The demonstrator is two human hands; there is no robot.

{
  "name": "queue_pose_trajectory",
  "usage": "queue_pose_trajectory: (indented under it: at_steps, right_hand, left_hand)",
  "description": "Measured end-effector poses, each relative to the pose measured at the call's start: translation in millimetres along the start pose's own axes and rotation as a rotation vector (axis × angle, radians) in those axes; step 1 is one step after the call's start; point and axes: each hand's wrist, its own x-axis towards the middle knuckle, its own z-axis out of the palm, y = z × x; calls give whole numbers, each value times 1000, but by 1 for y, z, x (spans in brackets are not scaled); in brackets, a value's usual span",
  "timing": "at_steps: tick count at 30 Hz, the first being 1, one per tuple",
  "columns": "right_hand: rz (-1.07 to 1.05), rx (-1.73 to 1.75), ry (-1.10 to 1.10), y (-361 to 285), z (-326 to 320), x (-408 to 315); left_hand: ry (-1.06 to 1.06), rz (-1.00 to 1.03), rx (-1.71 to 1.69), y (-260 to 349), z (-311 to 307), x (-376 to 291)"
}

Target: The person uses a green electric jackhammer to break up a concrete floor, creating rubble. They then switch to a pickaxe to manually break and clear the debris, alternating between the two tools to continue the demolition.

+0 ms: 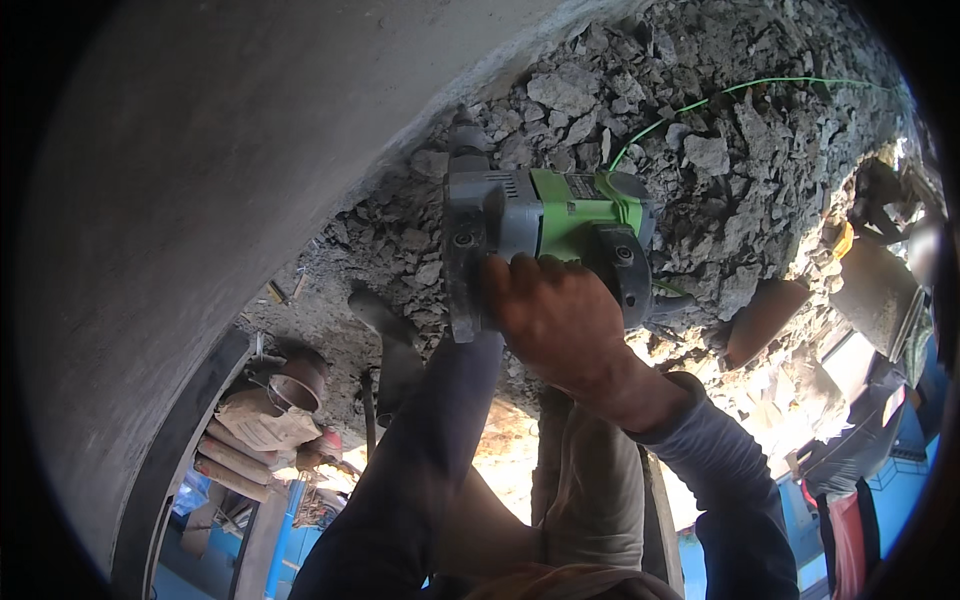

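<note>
A green and grey demolition hammer [574, 206] lies across the middle of the view. My right hand [559, 322] is closed around its handle, the knuckles towards me. The tool's dark nose [466, 142] points into broken concrete rubble [562, 94] at the foot of a grey plastered wall [225, 135]; its tip cannot be made out. My left sleeve [457, 405] reaches up to the tool's grey end, where the tool hides my left hand. A thin green cord [697, 105] runs over the rubble from behind the tool.
Rubble covers the ground along the wall. A curved reddish-brown piece [769, 322] and more debris lie in bright light at right. Stacked sacks [232, 465] and a round container [298, 384] stand at lower left, beside a dark frame [180, 450]. My grey trouser leg [600, 487] is below the tool.
</note>
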Motion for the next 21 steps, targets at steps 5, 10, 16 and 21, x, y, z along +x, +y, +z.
queue_pose_trajectory:
  at_steps: [5, 10, 16, 21]
  right_hand:
    - [10, -39, -76, 13, 33, 61]
    - [25, 21, -101, 4, 37, 58]
    - [190, 298, 19, -45, 65, -42]
    - [393, 454, -35, -78, 88, -125]
  left_hand:
    - [6, 1, 30, 11, -8, 51]
    - [-31, -13, 95, 11, -21, 54]
    - [-81, -99, 168, -30, -34, -70]
    - [-119, -119, 180, -25, -30, -114]
